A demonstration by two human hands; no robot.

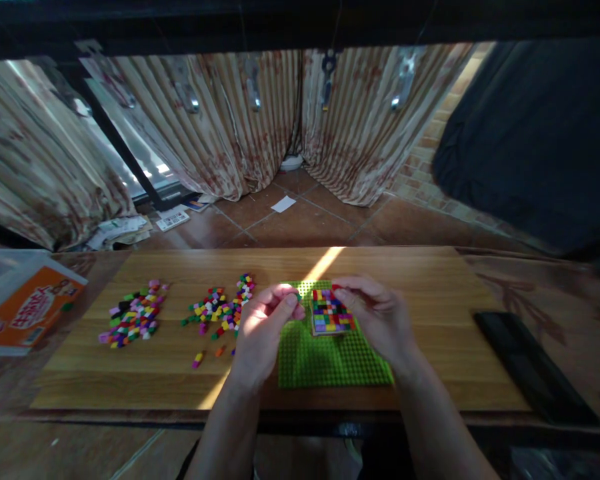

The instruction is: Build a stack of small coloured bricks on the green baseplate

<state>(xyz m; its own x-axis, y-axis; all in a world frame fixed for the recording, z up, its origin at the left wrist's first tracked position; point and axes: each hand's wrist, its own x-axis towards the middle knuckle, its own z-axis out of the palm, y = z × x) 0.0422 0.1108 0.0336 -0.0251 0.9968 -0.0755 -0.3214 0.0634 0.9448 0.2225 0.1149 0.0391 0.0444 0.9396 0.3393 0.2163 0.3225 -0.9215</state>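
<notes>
A green studded baseplate lies on the wooden table. On it stands a block of small bricks in many colours, its top a patchwork of red, yellow, purple, green and black. My left hand, left of this block, is closed, with a small green brick pinched between thumb and forefinger. At the block's far right corner, my right hand pinches a small red brick. Its fingers hide part of the block's right side, and I cannot tell whether the red brick touches the block.
Loose bricks lie in a left pile and a middle pile, with a few strays nearer me. An orange and white box stands at the far left. A long black object rests at the right edge. Curtains hang beyond the table.
</notes>
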